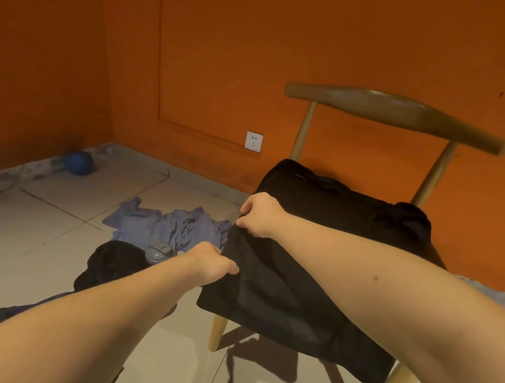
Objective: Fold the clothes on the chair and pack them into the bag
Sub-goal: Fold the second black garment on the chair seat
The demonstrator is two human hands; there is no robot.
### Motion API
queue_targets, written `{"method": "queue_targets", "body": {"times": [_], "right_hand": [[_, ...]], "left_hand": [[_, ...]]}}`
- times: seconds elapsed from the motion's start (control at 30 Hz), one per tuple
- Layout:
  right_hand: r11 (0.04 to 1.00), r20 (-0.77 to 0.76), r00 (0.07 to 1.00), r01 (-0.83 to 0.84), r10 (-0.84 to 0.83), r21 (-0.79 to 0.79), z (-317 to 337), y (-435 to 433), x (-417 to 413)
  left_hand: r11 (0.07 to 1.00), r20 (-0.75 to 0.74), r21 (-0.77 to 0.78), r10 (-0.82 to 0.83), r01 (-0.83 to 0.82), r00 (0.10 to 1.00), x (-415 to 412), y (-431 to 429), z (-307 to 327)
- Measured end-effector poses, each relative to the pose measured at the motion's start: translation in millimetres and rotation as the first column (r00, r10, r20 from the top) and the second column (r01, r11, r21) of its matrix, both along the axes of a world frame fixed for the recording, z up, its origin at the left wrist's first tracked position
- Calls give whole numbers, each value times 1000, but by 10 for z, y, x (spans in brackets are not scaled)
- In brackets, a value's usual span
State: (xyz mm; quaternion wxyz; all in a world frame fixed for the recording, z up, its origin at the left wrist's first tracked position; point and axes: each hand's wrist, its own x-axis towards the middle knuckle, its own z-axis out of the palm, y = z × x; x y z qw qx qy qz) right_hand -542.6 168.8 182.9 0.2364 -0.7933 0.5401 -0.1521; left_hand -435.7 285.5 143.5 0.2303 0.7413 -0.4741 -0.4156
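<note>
The black garment [302, 294] lay spread over the chair [393, 113] seat, its front edge hanging off. The left hand [214, 262] and right hand [259, 214] each pinched its left edge, fingers closed on the cloth. It looked thin, limp and light, likely to sag between holds, so hems and corners seemed the best places to take it. A blue garment [169, 228] lay crumpled on the floor
</note>
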Motion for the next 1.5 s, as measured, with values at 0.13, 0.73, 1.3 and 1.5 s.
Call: {"method": "queue_targets", "body": {"times": [0.13,0.73,1.3,1.5], "right_hand": [[994,-91,991,98,-102,-40,-12,-104,158],[934,-289,889,339,-356,-109,79,-429,342],[733,618,403,271,-675,623,458,-502,-881],[728,626,387,223,-677,649,262,-571,-1504]], "left_hand": [[999,54,-4,-40,41,998,23,93,34],[947,345,-207,-164,246,924,-69,223,114],[822,744,-173,-252,543,619,-838,478,582],[734,859,6,-351,679,372,-1344,548,466]]}}
